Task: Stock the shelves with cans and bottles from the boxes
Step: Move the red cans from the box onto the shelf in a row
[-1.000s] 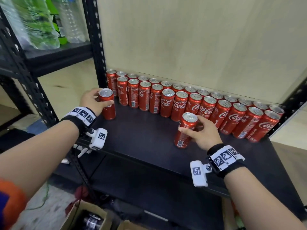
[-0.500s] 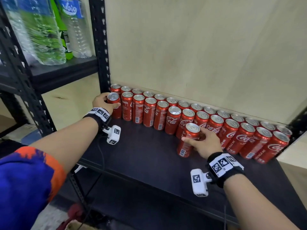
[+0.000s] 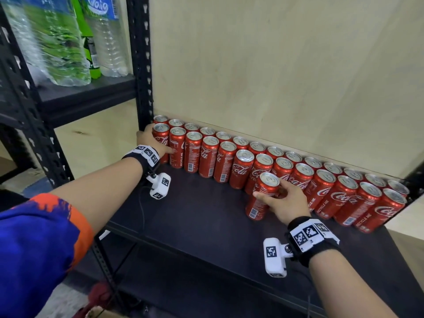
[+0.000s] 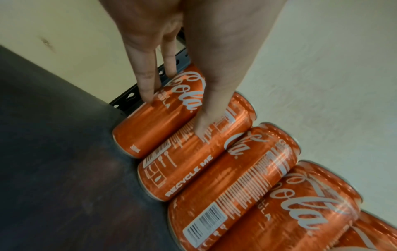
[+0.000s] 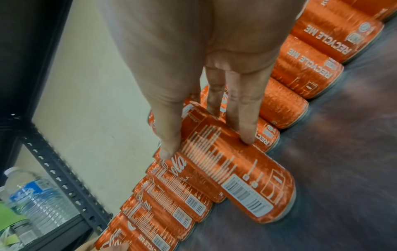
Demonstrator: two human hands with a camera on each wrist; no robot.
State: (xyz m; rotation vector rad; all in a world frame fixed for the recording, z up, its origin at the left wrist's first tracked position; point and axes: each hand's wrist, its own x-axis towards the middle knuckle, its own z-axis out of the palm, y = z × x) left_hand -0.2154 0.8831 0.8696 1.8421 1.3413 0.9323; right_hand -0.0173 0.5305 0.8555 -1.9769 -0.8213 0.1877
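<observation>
Two rows of red Coca-Cola cans (image 3: 305,177) stand along the back wall on the black shelf (image 3: 195,214). My left hand (image 3: 149,143) grips the leftmost can of the front row (image 3: 160,129), next to the black upright post. In the left wrist view my thumb (image 4: 204,118) and fingers (image 4: 148,84) curl round this can (image 4: 154,125). My right hand (image 3: 275,196) grips another red can (image 3: 259,203), which stands upright on the shelf just in front of the front row. In the right wrist view my thumb (image 5: 169,135) and fingers (image 5: 247,127) hold that can (image 5: 236,169).
The black perforated post (image 3: 140,65) rises at the shelf's left back corner. Clear and green plastic bottles (image 3: 57,42) fill a higher shelf on the left. A pale wooden wall (image 3: 275,76) backs the cans. The front part of the shelf is bare.
My left hand carried its can from the shelf's front left back to the left end of the front row. My right hand brought its can closer to the front row.
</observation>
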